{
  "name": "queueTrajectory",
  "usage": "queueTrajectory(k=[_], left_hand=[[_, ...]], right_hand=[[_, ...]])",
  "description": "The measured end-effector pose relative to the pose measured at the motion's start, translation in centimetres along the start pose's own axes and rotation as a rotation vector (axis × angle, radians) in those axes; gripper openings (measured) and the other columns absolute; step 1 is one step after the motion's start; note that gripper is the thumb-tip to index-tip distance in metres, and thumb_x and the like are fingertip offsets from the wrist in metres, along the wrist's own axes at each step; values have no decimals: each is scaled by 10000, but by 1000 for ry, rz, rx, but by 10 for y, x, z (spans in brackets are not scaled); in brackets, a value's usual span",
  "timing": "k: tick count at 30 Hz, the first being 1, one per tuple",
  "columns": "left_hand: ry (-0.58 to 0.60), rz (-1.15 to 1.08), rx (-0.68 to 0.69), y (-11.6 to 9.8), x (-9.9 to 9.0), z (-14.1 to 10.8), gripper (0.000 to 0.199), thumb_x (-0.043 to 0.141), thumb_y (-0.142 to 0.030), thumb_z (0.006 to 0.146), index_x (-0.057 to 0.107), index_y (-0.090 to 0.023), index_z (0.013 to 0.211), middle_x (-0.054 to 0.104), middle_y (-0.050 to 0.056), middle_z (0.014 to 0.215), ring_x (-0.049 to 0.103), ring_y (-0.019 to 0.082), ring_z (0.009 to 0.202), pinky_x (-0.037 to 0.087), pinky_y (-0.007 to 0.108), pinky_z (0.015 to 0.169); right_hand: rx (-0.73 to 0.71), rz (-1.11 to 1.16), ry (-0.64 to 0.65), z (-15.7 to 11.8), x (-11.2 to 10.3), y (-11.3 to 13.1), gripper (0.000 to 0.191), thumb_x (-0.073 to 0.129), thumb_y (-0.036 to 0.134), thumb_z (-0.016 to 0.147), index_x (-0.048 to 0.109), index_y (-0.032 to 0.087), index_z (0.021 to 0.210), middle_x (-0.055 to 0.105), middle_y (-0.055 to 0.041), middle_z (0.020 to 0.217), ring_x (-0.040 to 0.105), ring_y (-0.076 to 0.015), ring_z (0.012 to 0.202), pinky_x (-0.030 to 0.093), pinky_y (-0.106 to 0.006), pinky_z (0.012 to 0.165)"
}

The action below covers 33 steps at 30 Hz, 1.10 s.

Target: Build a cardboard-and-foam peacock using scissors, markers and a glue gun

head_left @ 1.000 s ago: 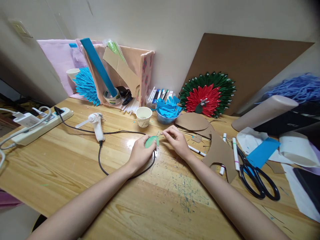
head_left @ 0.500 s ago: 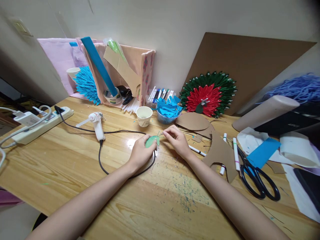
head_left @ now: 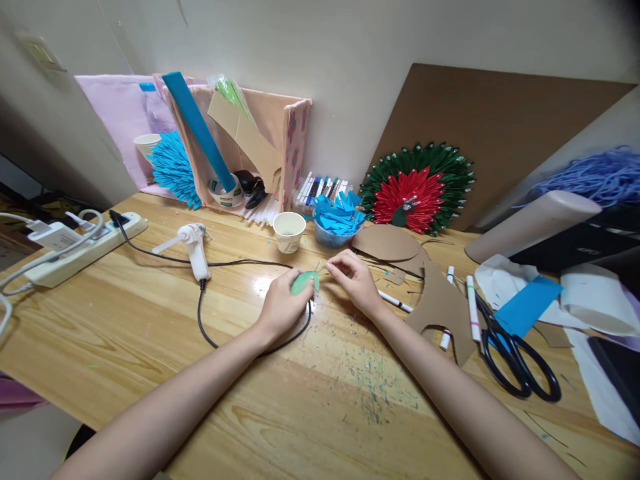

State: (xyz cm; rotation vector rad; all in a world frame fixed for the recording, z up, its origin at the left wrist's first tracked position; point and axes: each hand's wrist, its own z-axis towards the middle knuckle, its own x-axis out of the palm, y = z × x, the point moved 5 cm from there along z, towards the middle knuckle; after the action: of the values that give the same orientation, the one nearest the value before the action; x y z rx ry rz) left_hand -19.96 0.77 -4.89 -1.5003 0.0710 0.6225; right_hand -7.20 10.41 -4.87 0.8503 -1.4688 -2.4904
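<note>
My left hand (head_left: 289, 299) pinches a flat green oval piece (head_left: 302, 283) between thumb and fingers, above the middle of the table. Thin stalks (head_left: 321, 268) stick out from the oval's right end. At those stalks, my right hand (head_left: 354, 279) has thumb and forefinger pressed together; whether they grip a stalk tip or something smaller is too fine to make out. A black cord (head_left: 306, 323) runs on the table beneath my left hand. Just beyond the hands stand a paper cup (head_left: 289, 233) and a clear bowl (head_left: 331, 236) of blue folded strips.
A white glue gun (head_left: 197, 255) stands left, near a power strip (head_left: 90, 250). Cardboard cutouts (head_left: 440, 307), markers and black scissors (head_left: 520, 363) lie right. Against the wall are a red and green fan-shaped craft (head_left: 415, 193) and a pink fabric-covered box (head_left: 296, 143). Tiny scraps litter the front.
Almost nothing differs. Both hands hold the same place around the green oval, and the view has shifted very slightly.
</note>
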Motion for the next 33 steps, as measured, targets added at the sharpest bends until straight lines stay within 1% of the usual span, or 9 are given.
queueTrajectory(k=[8, 14, 17, 21, 23, 26, 29, 33], left_hand=[[16, -6, 5, 2, 1, 0, 227, 482, -335, 824, 596, -178, 706, 628, 8, 678, 564, 151, 655, 392, 236, 628], [7, -19, 8, 0, 1, 0, 222, 482, -324, 819, 598, -176, 701, 628, 7, 670, 564, 149, 649, 394, 239, 637], [-2, -29, -21, -1, 0, 0, 206, 499, -330, 802, 587, -178, 694, 622, 1, 660, 559, 149, 644, 391, 236, 638], [-19, -22, -31, 0, -3, 1, 203, 502, -338, 797, 567, -182, 686, 607, -6, 645, 548, 146, 633, 389, 233, 628], [-35, -24, -27, 1, -5, 3, 195, 502, -335, 798, 571, -181, 701, 607, -6, 658, 547, 143, 639, 391, 230, 626], [-106, -70, -40, 1, -13, 6, 171, 517, -332, 785, 574, -177, 741, 591, -16, 658, 539, 135, 629, 392, 222, 611], [-164, -144, -86, 2, -20, 10, 179, 520, -345, 775, 555, -174, 736, 549, -36, 578, 516, 125, 562, 377, 218, 566], [-148, -188, -136, 3, -23, 13, 187, 515, -357, 766, 535, -178, 719, 491, -55, 492, 464, 117, 487, 343, 223, 526]], right_hand=[[-4, -2, 6, 0, 0, 0, 192, 552, 362, 835, 611, 197, 757, 523, -21, 760, 504, -157, 694, 404, -288, 618], [0, -6, 2, 0, 0, 0, 198, 554, 371, 830, 615, 199, 751, 528, -23, 755, 514, -161, 695, 410, -290, 616], [-5, -11, -8, 1, -1, 1, 228, 525, 386, 848, 628, 201, 765, 551, -30, 768, 534, -171, 733, 426, -300, 663], [-2, -21, -61, 2, -5, 3, 258, 457, 380, 890, 646, 211, 846, 592, -43, 841, 557, -187, 846, 425, -315, 773], [5, -30, -84, 2, -6, 3, 272, 434, 372, 901, 648, 212, 852, 592, -42, 844, 558, -187, 853, 421, -312, 782], [12, -45, -116, 1, -7, 1, 250, 448, 350, 897, 643, 204, 843, 583, -41, 831, 551, -183, 821, 418, -302, 747], [14, -46, -142, 1, -6, 0, 180, 518, 336, 859, 626, 196, 825, 558, -34, 803, 528, -171, 734, 413, -285, 658], [2, -50, -150, 0, -6, 0, 121, 582, 301, 819, 619, 192, 784, 537, -22, 760, 490, -156, 670, 392, -277, 604]])
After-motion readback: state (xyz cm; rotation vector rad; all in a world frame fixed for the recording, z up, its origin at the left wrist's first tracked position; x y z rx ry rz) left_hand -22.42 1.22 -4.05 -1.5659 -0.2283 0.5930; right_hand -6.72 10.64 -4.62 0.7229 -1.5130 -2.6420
